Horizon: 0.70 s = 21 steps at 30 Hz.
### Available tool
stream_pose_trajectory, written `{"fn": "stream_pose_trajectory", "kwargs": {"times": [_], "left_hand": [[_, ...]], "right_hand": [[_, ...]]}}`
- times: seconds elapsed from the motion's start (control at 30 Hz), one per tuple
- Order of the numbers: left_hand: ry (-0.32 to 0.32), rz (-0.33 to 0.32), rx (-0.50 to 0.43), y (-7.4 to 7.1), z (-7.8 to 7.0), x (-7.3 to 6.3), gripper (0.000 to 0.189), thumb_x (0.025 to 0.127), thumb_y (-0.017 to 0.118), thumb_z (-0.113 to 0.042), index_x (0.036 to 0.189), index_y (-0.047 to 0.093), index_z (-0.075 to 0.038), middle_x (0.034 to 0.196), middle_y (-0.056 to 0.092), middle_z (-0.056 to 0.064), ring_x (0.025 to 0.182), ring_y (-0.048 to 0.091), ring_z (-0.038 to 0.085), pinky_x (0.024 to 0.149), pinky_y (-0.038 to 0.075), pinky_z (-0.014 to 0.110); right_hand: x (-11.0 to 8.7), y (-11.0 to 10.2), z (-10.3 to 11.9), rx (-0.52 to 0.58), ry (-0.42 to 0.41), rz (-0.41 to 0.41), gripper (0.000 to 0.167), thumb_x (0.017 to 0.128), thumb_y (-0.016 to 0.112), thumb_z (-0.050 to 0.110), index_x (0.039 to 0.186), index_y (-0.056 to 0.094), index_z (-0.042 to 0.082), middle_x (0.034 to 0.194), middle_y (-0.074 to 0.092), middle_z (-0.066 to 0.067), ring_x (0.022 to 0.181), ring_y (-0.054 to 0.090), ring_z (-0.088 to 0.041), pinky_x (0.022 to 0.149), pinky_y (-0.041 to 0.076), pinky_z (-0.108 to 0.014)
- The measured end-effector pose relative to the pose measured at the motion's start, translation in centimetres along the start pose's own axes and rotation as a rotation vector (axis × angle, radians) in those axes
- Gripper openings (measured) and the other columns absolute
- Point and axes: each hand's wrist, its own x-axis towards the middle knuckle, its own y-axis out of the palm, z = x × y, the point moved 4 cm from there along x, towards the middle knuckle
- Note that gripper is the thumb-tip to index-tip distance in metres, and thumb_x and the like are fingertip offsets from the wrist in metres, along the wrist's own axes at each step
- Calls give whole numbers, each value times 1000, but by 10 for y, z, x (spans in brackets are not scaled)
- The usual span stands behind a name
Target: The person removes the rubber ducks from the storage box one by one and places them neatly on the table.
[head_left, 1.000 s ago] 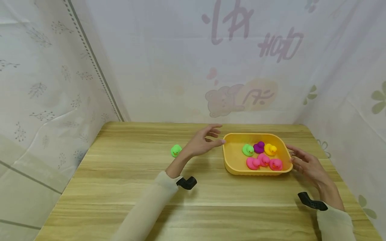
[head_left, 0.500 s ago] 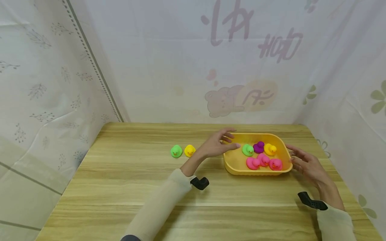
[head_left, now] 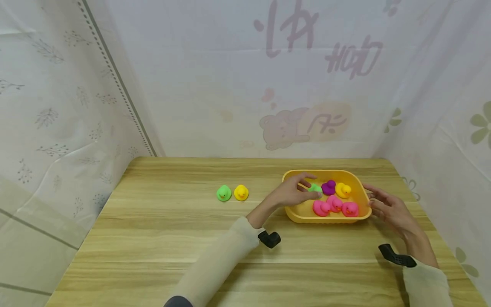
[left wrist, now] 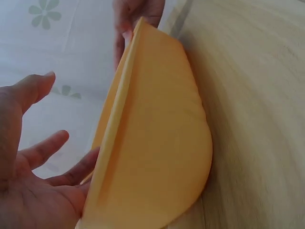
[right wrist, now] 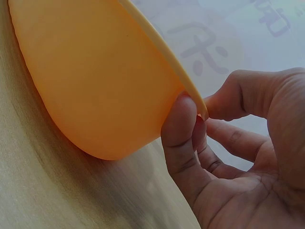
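A yellow plastic tub point(head_left: 326, 220) stands at the right of the table with several rubber ducks inside. My left hand point(head_left: 293, 193) reaches over the tub's left rim, thumb and fingers apart and nothing between them. Just at its fingertips is a green duck point(head_left: 316, 188), partly hidden by the hand. Farther in are a purple duck point(head_left: 328, 187), a yellow duck point(head_left: 343, 190) and pink ducks point(head_left: 334, 204). In the right wrist view, my right hand point(right wrist: 233, 148) pinches the tub's rim point(right wrist: 164, 50) between thumb and finger.
Left of the tub, a second green duck point(head_left: 224, 193) and another yellow duck point(head_left: 241, 192) sit side by side on the wooden table point(head_left: 172, 238). Printed cloth point(head_left: 215, 85) hangs behind the table and along both sides.
My left hand has moved right from beside the tub to over its inside, uncovering the yellow duck on the table. The right hand stays at the tub's right rim.
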Motion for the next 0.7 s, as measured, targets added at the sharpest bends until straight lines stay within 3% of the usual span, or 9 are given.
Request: {"fn": "stream_pose_trajectory", "kwargs": {"times": [0.23, 0.37, 0.57, 0.7], "left_hand": [[-96, 13, 55, 11, 0, 6, 57, 88, 78, -48, 137, 64, -24, 131, 65, 6, 105, 60, 14, 82, 52, 26], [-156, 19, 65, 15, 0, 10, 54, 88, 78, -48, 133, 67, -22, 128, 67, 3, 99, 66, 19, 81, 51, 27], [-235, 30, -38, 23, -1, 14, 47, 88, 79, -42, 129, 70, -20, 131, 63, 5, 100, 67, 31, 88, 57, 40], [-277, 16, -88, 31, 1, 16, 35, 88, 80, -37, 119, 73, -22, 113, 62, 2, 91, 64, 29, 88, 59, 46]], "right_hand": [[-2, 1, -1, -6, -7, 1, 64, 104, 61, 14, 161, 31, 9, 116, 55, 5, 98, 62, -3, 84, 58, -17], [-2, 1, 0, -16, -15, 3, 63, 105, 60, 14, 161, 31, 8, 116, 55, 5, 98, 62, -3, 84, 58, -17], [-4, 2, 1, -25, -4, 2, 64, 105, 60, 13, 161, 31, 9, 116, 56, 6, 98, 63, -3, 83, 59, -17], [-4, 3, 2, -34, 0, 1, 64, 104, 60, 13, 161, 30, 8, 117, 56, 6, 99, 64, -3, 83, 59, -18]]}}
